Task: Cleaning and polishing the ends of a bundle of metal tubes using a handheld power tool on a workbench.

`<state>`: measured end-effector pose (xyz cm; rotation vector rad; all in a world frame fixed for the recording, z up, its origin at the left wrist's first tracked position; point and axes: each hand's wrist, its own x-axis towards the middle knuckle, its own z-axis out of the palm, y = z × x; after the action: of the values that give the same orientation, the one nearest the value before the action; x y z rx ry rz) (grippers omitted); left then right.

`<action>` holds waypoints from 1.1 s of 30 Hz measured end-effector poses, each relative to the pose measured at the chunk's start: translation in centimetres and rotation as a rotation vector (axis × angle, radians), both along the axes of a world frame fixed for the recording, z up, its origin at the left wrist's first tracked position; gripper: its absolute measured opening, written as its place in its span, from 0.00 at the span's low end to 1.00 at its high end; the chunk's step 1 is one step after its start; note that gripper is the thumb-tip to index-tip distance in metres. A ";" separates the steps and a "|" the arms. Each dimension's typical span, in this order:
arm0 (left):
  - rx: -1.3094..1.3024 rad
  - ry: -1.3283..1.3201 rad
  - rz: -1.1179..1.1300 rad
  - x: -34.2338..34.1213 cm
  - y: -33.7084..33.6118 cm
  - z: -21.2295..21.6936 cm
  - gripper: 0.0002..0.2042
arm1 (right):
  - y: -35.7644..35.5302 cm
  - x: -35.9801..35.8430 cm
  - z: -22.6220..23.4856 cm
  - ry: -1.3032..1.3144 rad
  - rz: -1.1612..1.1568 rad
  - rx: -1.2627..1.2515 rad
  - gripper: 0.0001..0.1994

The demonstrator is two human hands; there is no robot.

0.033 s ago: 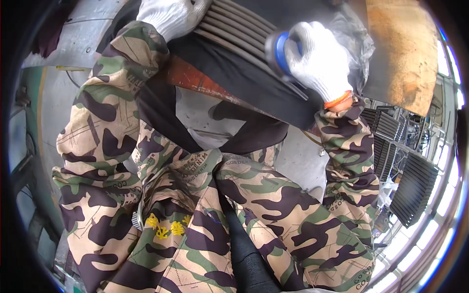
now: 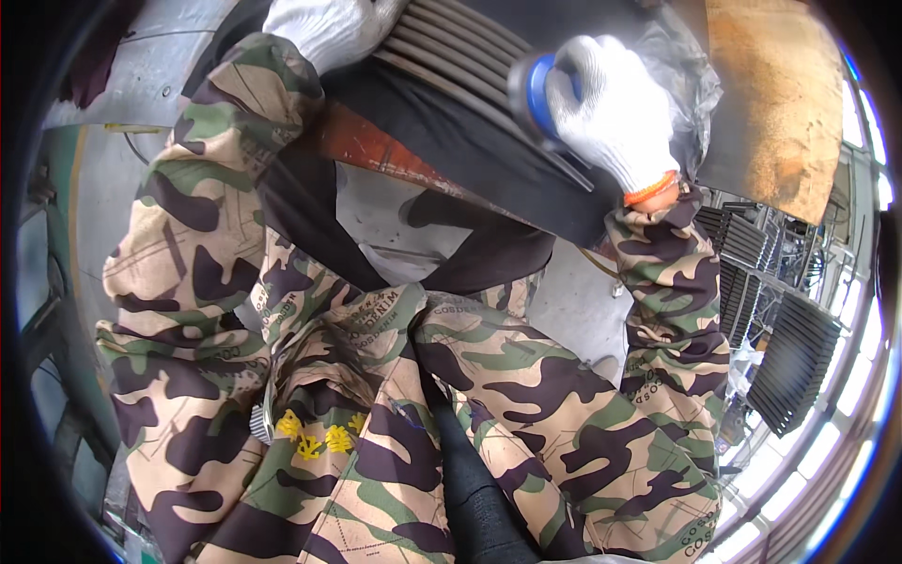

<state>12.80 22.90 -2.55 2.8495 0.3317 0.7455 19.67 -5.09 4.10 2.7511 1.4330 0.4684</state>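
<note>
My left hand (image 2: 329, 33), in a white knitted glove, is closed at the left end of a dark grey ribbed metal piece (image 2: 451, 58); its fingertips are cut off by the upper edge. The piece, made of several parallel bars, lies on black cloth (image 2: 413, 127). In my right hand (image 2: 615, 117), also gloved in white with an orange cuff, is a round tool with a blue rim (image 2: 539, 99). Its grey side is blurred and faces the right part of the bars, so I cannot make out its exact kind.
Under the cloth shows a worn red metal edge (image 2: 376, 150). Crumpled clear plastic (image 2: 691, 80) and a brown-stained board (image 2: 775, 103) are at the right. Farther right stand stacks of dark ribbed pieces (image 2: 794, 367). Grey floor (image 2: 578, 301) shows below the work surface.
</note>
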 end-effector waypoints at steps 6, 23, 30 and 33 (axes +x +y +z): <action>-0.058 -0.030 -0.175 -0.5 0.6 -1.6 0.29 | 3.1 0.5 0.1 -0.016 0.006 -0.012 0.08; -0.033 -0.217 -0.364 0.1 1.1 -2.5 0.22 | 7.1 1.3 -0.1 -0.003 0.008 -0.028 0.11; -0.035 -0.123 -0.281 -1.4 1.1 -2.7 0.25 | 8.5 1.8 -0.2 0.014 0.036 -0.036 0.10; -0.020 -0.085 -0.261 0.3 0.4 -3.0 0.25 | 7.5 -0.1 -0.6 -0.002 0.060 -0.009 0.10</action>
<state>13.13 23.28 -5.55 2.7567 -0.0451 0.7998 19.54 2.46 3.49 2.7063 1.5176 0.4656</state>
